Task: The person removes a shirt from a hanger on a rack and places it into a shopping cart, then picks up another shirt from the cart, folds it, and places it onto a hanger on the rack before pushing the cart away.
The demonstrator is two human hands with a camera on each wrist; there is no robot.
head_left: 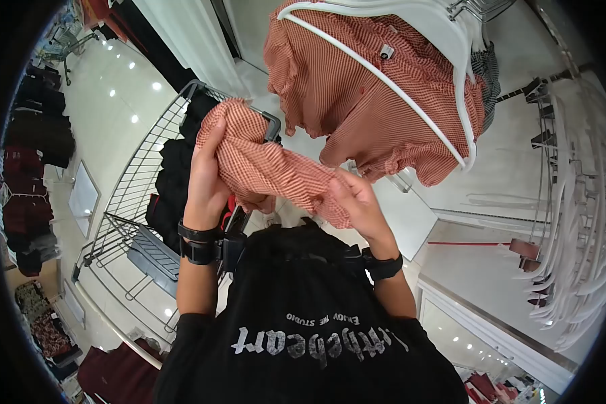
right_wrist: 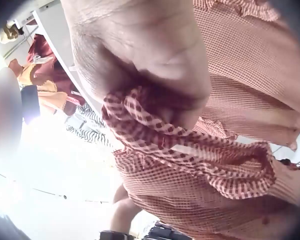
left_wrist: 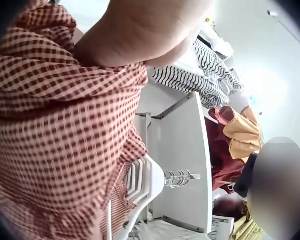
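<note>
Both hands hold up a red-and-white checked garment (head_left: pixel 283 168), bunched and stretched between them in front of the chest. My left hand (head_left: pixel 207 182) grips its left end, thumb on top of the cloth. The other end is pinched in my right hand (head_left: pixel 360 205). Up close in the right wrist view, a gathered, ruffled edge (right_wrist: pixel 230 170) runs out from under the curled fingers. Just beyond the hands hang matching checked garments (head_left: pixel 316 81) on white hangers (head_left: pixel 377 67); the nearest hanging cloth overlaps the held piece in the head view.
A wire shopping cart (head_left: pixel 131 158) stands at the left, with black clothes (head_left: pixel 175 175) and a grey plastic piece (head_left: pixel 156 259) in it. Many clear hangers (head_left: pixel 572 269) hang at the right beside a white shelf (head_left: pixel 478 283). Dark clothes (head_left: pixel 40 135) line the far left.
</note>
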